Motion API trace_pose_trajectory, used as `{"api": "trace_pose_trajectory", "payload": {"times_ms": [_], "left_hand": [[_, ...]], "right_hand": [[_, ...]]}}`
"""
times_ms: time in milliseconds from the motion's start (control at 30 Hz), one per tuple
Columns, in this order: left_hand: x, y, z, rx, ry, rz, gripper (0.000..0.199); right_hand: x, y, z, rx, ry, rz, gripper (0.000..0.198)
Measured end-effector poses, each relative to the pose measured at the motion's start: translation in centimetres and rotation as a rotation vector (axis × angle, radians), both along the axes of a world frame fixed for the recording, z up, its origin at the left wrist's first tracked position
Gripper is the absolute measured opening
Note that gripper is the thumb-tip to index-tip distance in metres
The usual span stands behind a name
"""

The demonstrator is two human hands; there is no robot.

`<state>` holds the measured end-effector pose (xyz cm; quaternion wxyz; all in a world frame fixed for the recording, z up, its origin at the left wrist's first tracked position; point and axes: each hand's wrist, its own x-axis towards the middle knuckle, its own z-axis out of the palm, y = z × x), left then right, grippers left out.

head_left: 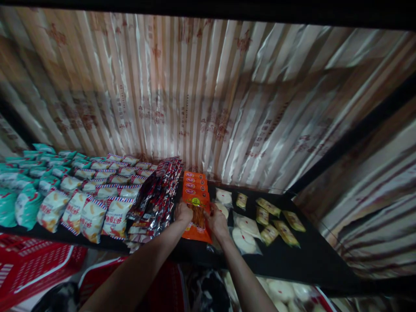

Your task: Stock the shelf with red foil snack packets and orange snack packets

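An orange snack packet point(196, 234) with brown sticks showing through its clear window lies on the black shelf, at the front of a row of matching orange packets point(195, 180). My left hand point(183, 212) grips its left edge. On the opposite edge, my right hand point(217, 220) is closed on the same packet. Dark red shiny packets point(156, 199) stand in an overlapping row just left of my left hand. Close to the right hand lie clear bags with round white flat pieces point(243, 239). The fingertips of both hands are partly hidden.
White shrimp-snack bags point(115, 219) and teal bags point(27, 206) fill the shelf's left side. Several small yellow packets point(269, 234) lie at right. Red baskets point(35, 264) and more white bagged goods point(281, 290) sit below the front edge. Striped sheeting point(195, 86) hangs behind.
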<state>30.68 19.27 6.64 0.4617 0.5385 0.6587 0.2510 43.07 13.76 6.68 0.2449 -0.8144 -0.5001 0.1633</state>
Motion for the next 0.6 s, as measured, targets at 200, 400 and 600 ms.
{"api": "trace_pose_trajectory", "payload": {"times_ms": [200,400,600], "left_hand": [[0.2,-0.1,0.6,-0.004,0.178,-0.023,0.053],[0.2,0.0,0.5,0.022,0.235,-0.032,0.056],[0.4,-0.3,0.2,0.049,0.269,-0.035,0.055]], "right_hand": [[0.2,0.6,-0.4,-0.027,-0.015,0.02,0.042],[0.3,1.2,-0.9,-0.042,-0.045,0.028,0.041],[0.3,1.3,-1.1,-0.057,-0.076,0.063,0.04]]}}
